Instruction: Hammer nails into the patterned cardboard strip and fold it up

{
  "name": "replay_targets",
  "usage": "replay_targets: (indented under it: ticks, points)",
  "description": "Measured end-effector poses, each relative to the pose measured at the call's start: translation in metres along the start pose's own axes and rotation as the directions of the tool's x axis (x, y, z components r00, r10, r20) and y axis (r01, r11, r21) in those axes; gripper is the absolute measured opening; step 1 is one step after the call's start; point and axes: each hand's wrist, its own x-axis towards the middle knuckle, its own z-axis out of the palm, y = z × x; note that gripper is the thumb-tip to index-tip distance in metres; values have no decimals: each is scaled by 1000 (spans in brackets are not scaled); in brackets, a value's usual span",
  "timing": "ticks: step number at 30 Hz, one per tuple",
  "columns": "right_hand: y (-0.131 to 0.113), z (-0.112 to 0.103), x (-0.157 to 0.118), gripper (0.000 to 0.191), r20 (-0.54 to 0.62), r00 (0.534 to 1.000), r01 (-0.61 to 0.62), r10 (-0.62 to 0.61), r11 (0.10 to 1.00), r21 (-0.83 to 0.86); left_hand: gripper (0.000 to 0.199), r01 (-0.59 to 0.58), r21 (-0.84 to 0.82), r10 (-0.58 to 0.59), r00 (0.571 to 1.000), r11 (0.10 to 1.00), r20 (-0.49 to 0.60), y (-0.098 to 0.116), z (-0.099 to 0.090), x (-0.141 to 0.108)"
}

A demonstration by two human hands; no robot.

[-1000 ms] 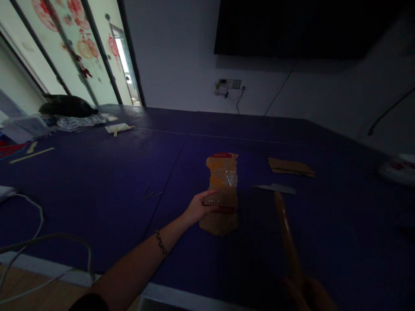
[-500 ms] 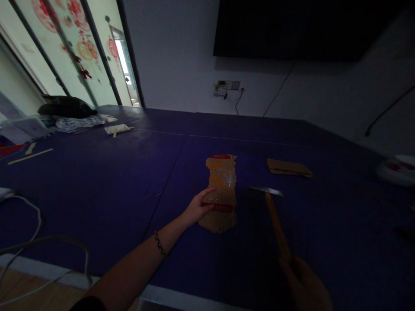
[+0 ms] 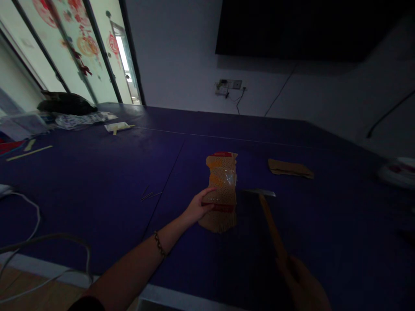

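1. At the far left, a long pale-yellow strip [image 3: 30, 153] lies on the dark purple-blue tabletop [image 3: 106, 172], with a curving white cable [image 3: 38, 211] nearer me.
2. Next comes a shallow white rectangular tray [image 3: 112, 127], farther back, then a few thin dark sticks [image 3: 152, 196] by the table's seam.
3. My left hand [image 3: 196, 208] is at the left edge of the tan printed cardboard piece [image 3: 223, 194], two digits spread on its upper face; I cannot tell whether my other fingers close beneath.
4. That cardboard, with red bands, orange patches and shiny clear tape, lies in front of me.
5. Just right of it is the metal head of my wooden-handled hammer [image 3: 271, 222]; I cannot tell whether it touches the table.
6. Beyond the hammer lies a flat, plain brown cardboard piece [image 3: 290, 168].
7. My right hand [image 3: 300, 276], dim, is wrapped round the hammer's handle.
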Motion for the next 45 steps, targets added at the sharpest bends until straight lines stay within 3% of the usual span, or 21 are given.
replay_targets:
  ticks: [9,13,23,32,45]
  points:
    - [-2,-1,1,47,20,999,-40,40,999,16,59,6,12,-6,1000,1000,-10,0,-1,0]
    - [-4,-1,1,41,-33,999,-8,9,999,31,63,9,-31,-9,1000,999,-4,2,1,-1]
    - [-1,-1,2,41,-40,999,35,-35,999,12,64,16,-86,-16,1000,996,0,3,2,-2]
    - [-6,-3,1,45,43,999,21,-21,1000,-7,62,-3,-51,2,1000,999,-14,1,1,-1]
    - [-3,1,2,38,-8,998,61,-61,997,-50,63,20,-29,-21,999,999,-25,2,1,-1]
